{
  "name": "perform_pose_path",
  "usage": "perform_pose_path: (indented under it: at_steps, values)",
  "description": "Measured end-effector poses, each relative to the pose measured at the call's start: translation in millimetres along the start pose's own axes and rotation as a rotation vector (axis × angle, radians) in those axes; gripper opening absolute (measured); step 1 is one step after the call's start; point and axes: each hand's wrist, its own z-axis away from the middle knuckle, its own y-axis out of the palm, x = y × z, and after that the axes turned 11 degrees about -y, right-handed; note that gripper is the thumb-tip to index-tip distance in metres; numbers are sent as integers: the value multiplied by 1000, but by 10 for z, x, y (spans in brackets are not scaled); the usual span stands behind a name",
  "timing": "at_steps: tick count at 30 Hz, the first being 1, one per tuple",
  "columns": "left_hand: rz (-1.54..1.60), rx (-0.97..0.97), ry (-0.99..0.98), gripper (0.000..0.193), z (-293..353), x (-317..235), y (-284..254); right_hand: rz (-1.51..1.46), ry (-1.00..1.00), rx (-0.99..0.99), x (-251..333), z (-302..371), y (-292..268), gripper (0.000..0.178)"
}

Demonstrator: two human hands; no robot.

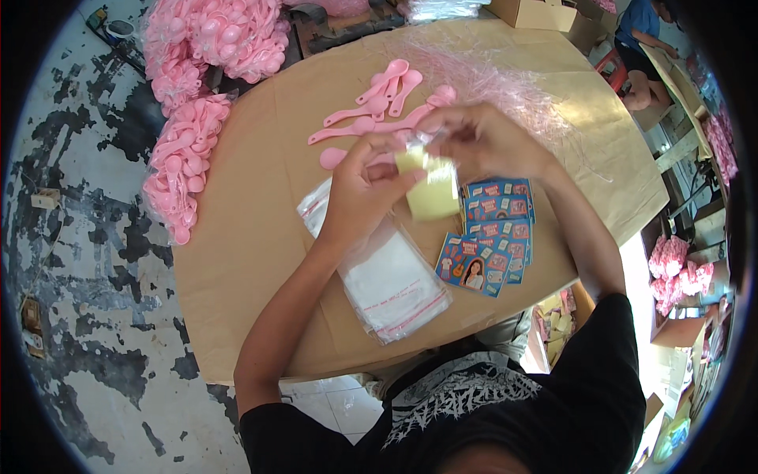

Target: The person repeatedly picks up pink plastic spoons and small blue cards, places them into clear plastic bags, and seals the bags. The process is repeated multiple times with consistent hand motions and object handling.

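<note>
Above the middle of the table I hold a small clear packet with pale yellow contents. My left hand pinches its left side between thumb and fingers. My right hand, a little blurred, has its fingers closed at the packet's clear top edge. Under my left forearm lies a stack of clear plastic bags with red lines across the end. Several blue printed cards overlap to the right of the bags. Beyond my hands lie several pink plastic spoons, some partly hidden by my fingers.
Brown paper covers the table. Loose clear-pink plastic strands spread at its far right. Bags of pink spoons line the left edge. A cardboard box stands at the back. Another person sits at the far right.
</note>
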Motion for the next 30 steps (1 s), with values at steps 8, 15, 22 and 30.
perform_pose_path:
  at_steps: [8, 15, 22, 30]
  values:
    - [205, -67, -26, 34, -50, -23, -100, 209, 241, -298, 656, 1653, -959, 36]
    - [220, -67, -57, 35, -46, -48, -91, 664, 604, -540, 710, 3365, -1045, 38]
    - [179, -81, -41, 34, -10, -26, -112, 343, 115, -323, 888, 1241, -83, 24]
    - [336, -73, 93, 36, 6, -105, -117, 672, -17, 129, 621, 97, 808, 44]
